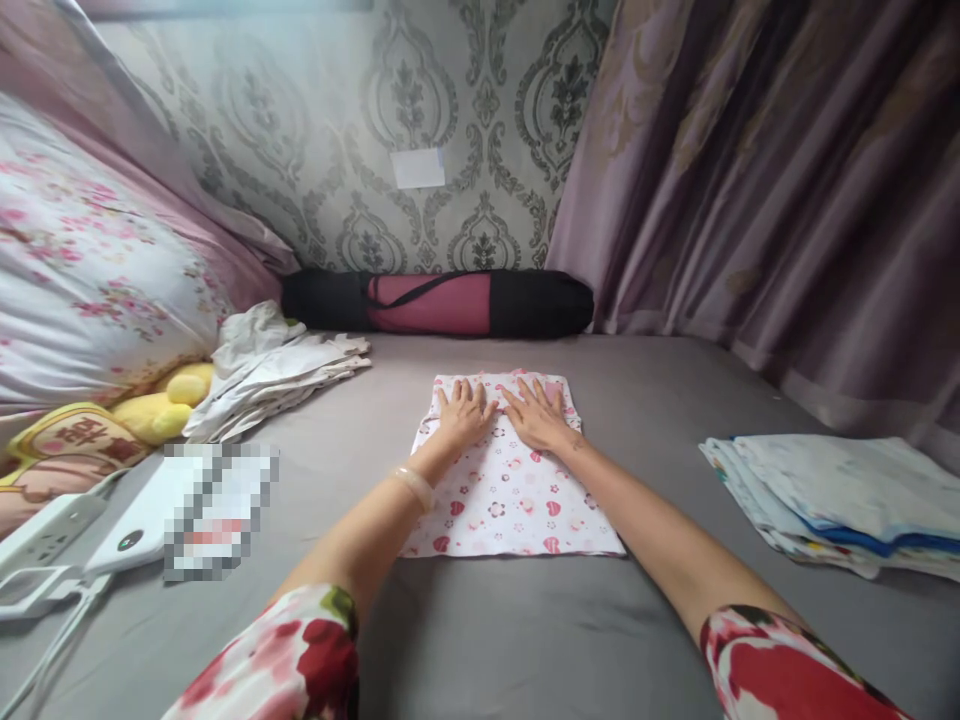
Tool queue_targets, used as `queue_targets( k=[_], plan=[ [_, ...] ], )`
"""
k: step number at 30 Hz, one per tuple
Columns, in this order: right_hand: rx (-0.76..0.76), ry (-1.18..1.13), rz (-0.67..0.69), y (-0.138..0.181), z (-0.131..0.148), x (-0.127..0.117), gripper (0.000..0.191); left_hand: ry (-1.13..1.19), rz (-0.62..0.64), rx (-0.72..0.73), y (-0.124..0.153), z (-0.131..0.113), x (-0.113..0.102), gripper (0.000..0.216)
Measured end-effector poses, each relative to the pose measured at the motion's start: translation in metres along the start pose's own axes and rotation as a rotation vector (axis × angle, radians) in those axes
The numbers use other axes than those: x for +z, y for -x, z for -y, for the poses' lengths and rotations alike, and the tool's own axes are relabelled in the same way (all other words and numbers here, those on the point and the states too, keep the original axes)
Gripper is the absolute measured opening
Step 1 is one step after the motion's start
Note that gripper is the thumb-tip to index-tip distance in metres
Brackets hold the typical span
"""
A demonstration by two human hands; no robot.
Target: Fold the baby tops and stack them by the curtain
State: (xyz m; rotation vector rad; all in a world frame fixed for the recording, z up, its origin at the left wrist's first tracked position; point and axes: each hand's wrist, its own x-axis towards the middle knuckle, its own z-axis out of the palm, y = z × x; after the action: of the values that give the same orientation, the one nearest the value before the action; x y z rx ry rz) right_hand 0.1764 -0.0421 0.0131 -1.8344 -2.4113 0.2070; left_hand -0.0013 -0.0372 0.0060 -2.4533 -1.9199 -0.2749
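Note:
A white cloth garment (499, 500) printed with pink and red hearts and small flowers lies folded flat on the grey bed sheet (517, 640). My left hand (466, 412) rests flat on its upper left part, fingers spread. On the upper right part lies my right hand (538, 415), also flat with its fingers apart. The two hands almost meet at the thumbs. Neither one grips the fabric. What kind of garment it is cannot be told from the folded shape.
Folded light-blue clothes (840, 490) are stacked at the right. Crumpled white clothes (277, 370), a yellow plush toy (161, 405), a power strip (52, 530) and a white power bank (150, 510) lie left. A black and maroon rolled bag (435, 303) lies along the wall.

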Motion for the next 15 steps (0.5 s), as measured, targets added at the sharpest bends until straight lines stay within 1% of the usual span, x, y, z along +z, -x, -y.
queue_targets(
  k=[2, 6, 8, 10, 12, 14, 15],
  plan=[
    [0.014, -0.003, 0.015, 0.003, 0.003, 0.004, 0.056, 0.029, 0.059, -0.037, 0.001, 0.001, 0.005, 0.068],
    [0.014, -0.003, -0.011, 0.001, 0.004, 0.008, 0.054, 0.037, 0.071, -0.059, -0.003, 0.002, 0.014, 0.072],
    [0.022, -0.004, -0.015, -0.002, 0.003, 0.007, 0.054, 0.041, 0.083, -0.071, -0.007, 0.002, 0.013, 0.072],
    [0.030, -0.023, 0.026, -0.004, 0.002, 0.003, 0.054, 0.055, 0.125, -0.072, -0.009, 0.003, 0.007, 0.071],
    [0.019, -0.051, 0.089, -0.001, -0.001, -0.004, 0.055, 0.071, 0.191, -0.032, -0.007, 0.008, -0.003, 0.065],
    [-0.036, -0.063, 0.121, 0.010, -0.006, -0.009, 0.055, 0.069, 0.236, 0.031, 0.002, 0.019, -0.014, 0.059],
    [-0.074, -0.063, 0.117, 0.020, -0.009, -0.011, 0.056, 0.059, 0.238, 0.064, 0.009, 0.026, -0.018, 0.058]
  ],
)
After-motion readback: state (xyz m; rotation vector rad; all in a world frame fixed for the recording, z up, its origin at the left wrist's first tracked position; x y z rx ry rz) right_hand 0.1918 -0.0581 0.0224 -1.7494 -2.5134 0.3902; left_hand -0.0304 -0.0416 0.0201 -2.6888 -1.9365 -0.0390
